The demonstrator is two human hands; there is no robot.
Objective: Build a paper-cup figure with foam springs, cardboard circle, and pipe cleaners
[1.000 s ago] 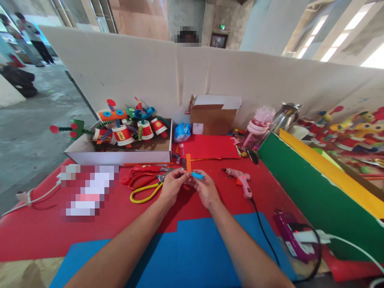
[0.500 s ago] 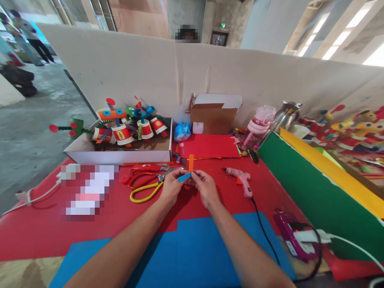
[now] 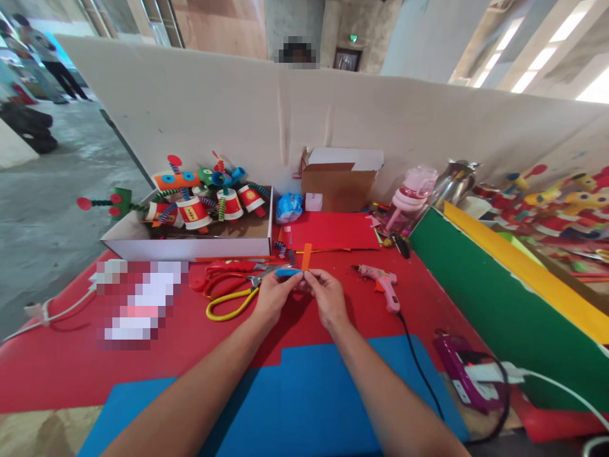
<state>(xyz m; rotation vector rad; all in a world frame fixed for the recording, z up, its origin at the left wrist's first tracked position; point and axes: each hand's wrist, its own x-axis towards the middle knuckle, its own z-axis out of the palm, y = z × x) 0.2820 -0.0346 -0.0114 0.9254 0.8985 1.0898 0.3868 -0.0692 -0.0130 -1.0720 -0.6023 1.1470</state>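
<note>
Both my hands meet above the red table cover, pinching two crossed paper strips. My left hand grips the blue strip, which lies nearly flat between the fingertips. My right hand holds the orange strip, which stands upright and leans slightly right. The strips overlap where the fingers meet; the join itself is hidden. Yellow-handled scissors and red-handled scissors lie just left of my left hand. A pink glue gun rests to the right of my right hand.
A white box of paper-cup figures stands at back left, a cardboard box and red sheets behind the hands. Blue sheet lies near me. Green and yellow boards, a pink bottle and a purple charger are right.
The blue strip has swung from pointing right, across the orange strip, to lying leftward between my fingertips. The orange strip has shifted slightly right. Both hands stay in place.
</note>
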